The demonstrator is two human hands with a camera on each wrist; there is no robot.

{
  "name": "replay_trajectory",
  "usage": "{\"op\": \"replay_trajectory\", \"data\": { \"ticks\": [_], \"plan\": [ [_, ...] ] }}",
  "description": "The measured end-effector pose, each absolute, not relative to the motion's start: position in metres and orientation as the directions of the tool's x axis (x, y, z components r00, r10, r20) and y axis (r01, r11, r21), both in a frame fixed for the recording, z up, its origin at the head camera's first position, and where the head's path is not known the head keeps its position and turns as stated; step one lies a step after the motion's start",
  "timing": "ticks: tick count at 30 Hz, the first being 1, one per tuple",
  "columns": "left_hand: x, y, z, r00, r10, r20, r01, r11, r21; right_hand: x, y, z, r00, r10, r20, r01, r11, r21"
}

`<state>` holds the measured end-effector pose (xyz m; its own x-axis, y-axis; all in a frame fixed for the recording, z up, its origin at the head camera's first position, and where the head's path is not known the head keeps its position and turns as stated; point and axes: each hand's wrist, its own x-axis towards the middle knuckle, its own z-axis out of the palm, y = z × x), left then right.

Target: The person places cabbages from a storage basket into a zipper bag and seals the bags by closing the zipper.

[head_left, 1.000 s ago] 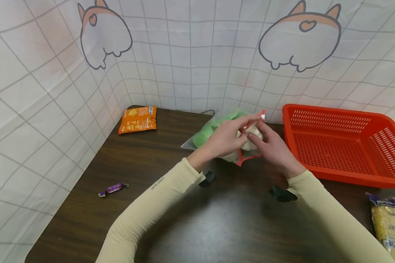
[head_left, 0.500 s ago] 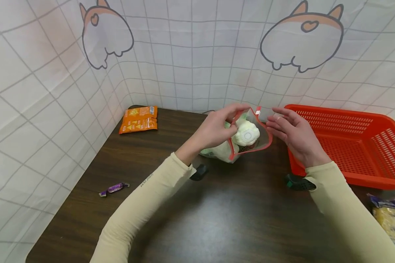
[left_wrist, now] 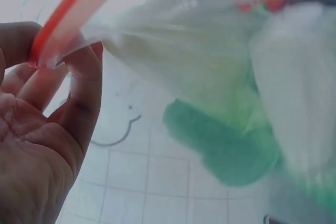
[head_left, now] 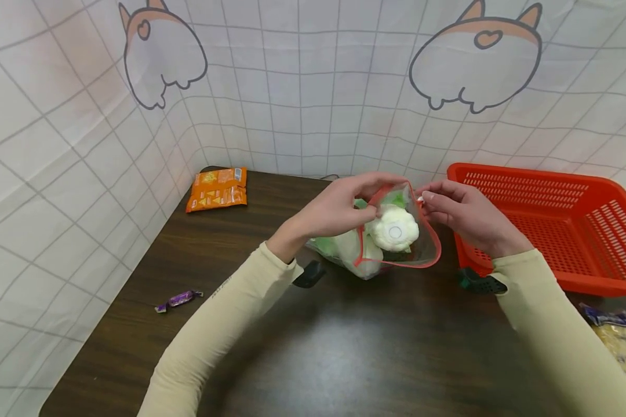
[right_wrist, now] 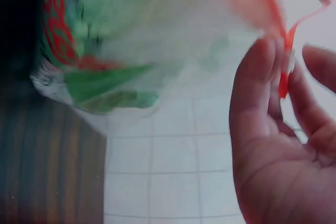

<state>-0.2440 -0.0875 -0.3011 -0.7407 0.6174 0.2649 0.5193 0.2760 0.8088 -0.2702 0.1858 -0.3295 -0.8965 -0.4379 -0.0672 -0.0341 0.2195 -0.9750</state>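
Note:
A clear zip bag [head_left: 422, 246] with a red rim stands open on the dark table [head_left: 313, 347]. Inside lie a white round plush piece [head_left: 395, 228] and green stuff [head_left: 327, 245]. My left hand [head_left: 344, 205] pinches the bag's left rim [left_wrist: 58, 24] between thumb and fingers. My right hand [head_left: 461, 214] pinches the right end of the rim by the white slider [head_left: 420, 198], with the red strip [right_wrist: 283, 72] between its fingertips. The bag's mouth is spread between both hands.
A red plastic basket [head_left: 548, 223] stands right of the bag. An orange snack packet [head_left: 217, 189] lies at the far left, a purple wrapped candy [head_left: 179, 299] nearer on the left, a yellow packet [head_left: 618, 353] at the right edge. A grid-pattern cloth walls the table.
The bag lay shut under both hands; the left hand lifted its rim, the right hand came off and then took the other end, and the mouth now gapes wider.

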Motion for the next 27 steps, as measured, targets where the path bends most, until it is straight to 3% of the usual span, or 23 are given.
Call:
{"op": "replay_trajectory", "data": {
  "ticks": [3,7,11,14,20,27],
  "plan": [
    [-0.246,-0.094,-0.295,-0.758,0.597,0.263,0.472,0.223,0.853,-0.266,0.193,-0.321,-0.880,-0.474,0.013,-0.074,0.110,-0.991],
    [-0.252,-0.103,-0.291,-0.826,0.502,0.257,0.417,0.237,0.877,-0.260,0.199,-0.307,-0.880,-0.458,0.127,-0.114,-0.056,-0.992],
    [-0.260,-0.114,-0.293,-0.885,0.360,0.294,0.402,0.273,0.874,-0.253,0.202,-0.290,-0.928,-0.333,0.165,-0.125,-0.137,-0.983],
    [-0.261,-0.122,-0.296,-0.892,0.315,0.325,0.418,0.297,0.858,-0.250,0.201,-0.280,-0.962,-0.226,0.155,-0.119,-0.166,-0.979],
    [-0.250,-0.134,-0.313,-0.861,0.433,0.265,0.430,0.345,0.834,-0.251,0.202,-0.270,-0.987,-0.090,0.132,-0.108,-0.230,-0.967],
    [-0.235,-0.128,-0.336,-0.808,0.559,0.186,0.461,0.403,0.791,-0.253,0.202,-0.271,-0.990,-0.040,0.133,-0.118,-0.263,-0.958]
  ]
}}
